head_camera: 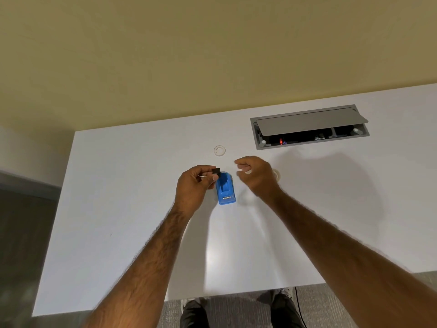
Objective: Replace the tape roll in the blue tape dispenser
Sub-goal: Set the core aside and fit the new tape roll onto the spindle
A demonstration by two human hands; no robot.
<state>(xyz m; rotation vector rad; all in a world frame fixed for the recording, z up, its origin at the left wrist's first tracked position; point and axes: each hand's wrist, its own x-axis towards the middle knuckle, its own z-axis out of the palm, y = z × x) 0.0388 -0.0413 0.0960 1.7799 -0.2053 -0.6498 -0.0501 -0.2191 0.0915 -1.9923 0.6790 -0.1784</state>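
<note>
My left hand (191, 185) pinches the one small black spindle (216, 171) between thumb and fingertips, just over the far end of the single blue tape dispenser (225, 191), which stands on the white table (118, 209) between my hands. I count two tape rolls: one clear ring (219, 150) lies beyond the dispenser, another (277, 174) peeks from behind my right hand (256, 175). That hand's fingers are curled; I cannot tell whether they hold anything.

A blue plastic tape dispenser (226, 191) stands upright on the white tabletop (118, 209), cutter end nearest. At its far left corner, the left hand (196, 185) pinches a small black plastic hub (216, 171). A clear tape ring (219, 150) lies flat farther back.
</note>
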